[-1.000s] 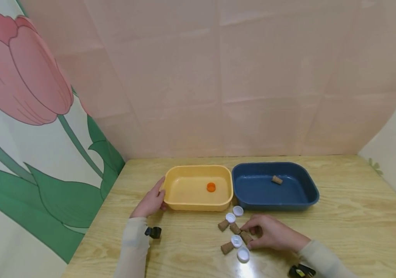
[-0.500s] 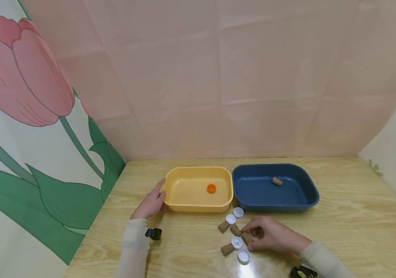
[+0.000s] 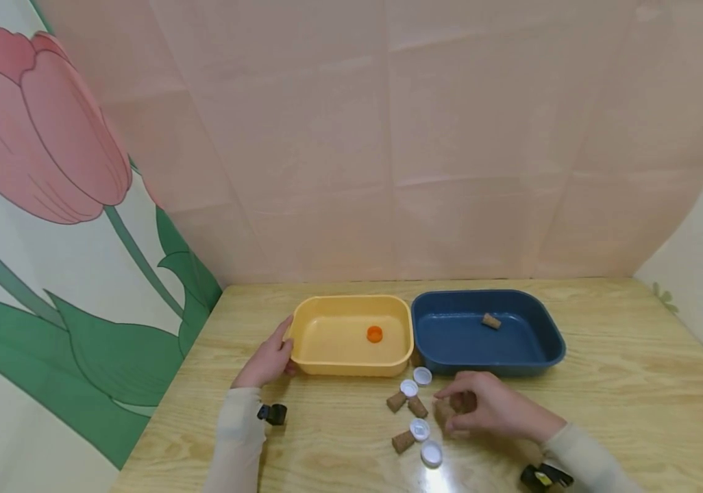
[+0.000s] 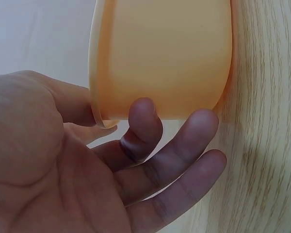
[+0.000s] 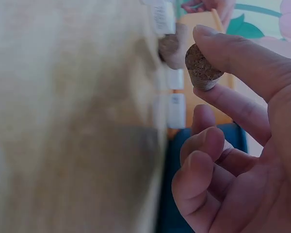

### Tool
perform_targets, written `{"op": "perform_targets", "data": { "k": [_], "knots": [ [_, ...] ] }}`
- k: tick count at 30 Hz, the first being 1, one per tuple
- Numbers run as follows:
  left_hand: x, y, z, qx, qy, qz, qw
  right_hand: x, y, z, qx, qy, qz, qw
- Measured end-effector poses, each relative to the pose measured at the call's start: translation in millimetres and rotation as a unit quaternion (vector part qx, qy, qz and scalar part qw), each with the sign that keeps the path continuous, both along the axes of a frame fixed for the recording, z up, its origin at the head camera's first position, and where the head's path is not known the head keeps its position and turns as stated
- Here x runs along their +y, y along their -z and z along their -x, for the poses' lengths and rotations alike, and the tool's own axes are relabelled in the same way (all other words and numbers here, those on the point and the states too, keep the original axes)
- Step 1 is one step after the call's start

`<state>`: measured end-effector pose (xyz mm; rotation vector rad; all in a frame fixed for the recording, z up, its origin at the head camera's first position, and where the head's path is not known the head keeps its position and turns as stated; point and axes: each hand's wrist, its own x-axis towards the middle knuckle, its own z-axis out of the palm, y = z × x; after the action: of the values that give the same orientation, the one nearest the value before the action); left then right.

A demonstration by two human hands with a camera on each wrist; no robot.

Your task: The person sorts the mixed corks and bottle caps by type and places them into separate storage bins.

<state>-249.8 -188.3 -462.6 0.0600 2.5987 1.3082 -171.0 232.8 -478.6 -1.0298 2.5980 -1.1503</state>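
While the left hand [image 3: 267, 359] rests against the left end of the yellow tub [image 3: 351, 364], its thumb lies on the rim and its fingers [image 4: 179, 145] are spread loosely on the tub's outer wall, so it touches the tub without squeezing it. Inside the yellow tub lies one small orange cap [image 3: 375, 333], near the middle of the floor. Right beside it, on its right, sits the blue tub [image 3: 549, 346]; the two tubs touch or almost touch along their sides. One brown cork [image 3: 490, 320] lies in the blue tub, toward the back wall.

Both tubs stand on the wooden desk [image 3: 635, 383], nearer its back edge than its front edge.

The right hand [image 3: 486, 405] is just in front of the blue tub, a little above the desk. It pinches a cork [image 5: 202, 68] between the thumb and the first finger, and the other fingers are curled under. This held cork is short and round, light brown with tiny dark speckles. One flat end faces the wrist camera, and the cork gets a bit thinner toward the other end.

Left of that hand, more small things lie on the desk in front of the gap between the tubs. Three corks [image 3: 416, 407] lie on their sides there. Four white caps [image 3: 422, 375] lie among them: two close to the tubs and two nearer the front edge of the desk.
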Motion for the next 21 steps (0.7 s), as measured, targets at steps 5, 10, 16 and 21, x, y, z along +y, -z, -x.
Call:
{"op": "perform_targets", "data": {
  "k": [5,10,16,21],
  "knots": [
    [0.1,1.1,-0.7,-0.002,-0.002,-0.003,1.0000,4.2,-12.9,3.3,-0.014,0.017,-0.021,1.000],
    [0.2,2.6,-0.8,-0.001,-0.003,-0.008,1.0000,7.5,-21.2,3.2,-0.025,0.019,-0.033,0.999],
    [0.0,1.5,-0.8,0.001,-0.003,-0.008,1.0000,10.7,-35.9,2.4,-0.019,0.025,-0.028,0.999],
    [-0.4,0.8,0.5,0.001,-0.004,-0.004,1.0000,14.2,-47.3,7.5,-0.003,0.034,-0.032,0.999]
  ]
}}
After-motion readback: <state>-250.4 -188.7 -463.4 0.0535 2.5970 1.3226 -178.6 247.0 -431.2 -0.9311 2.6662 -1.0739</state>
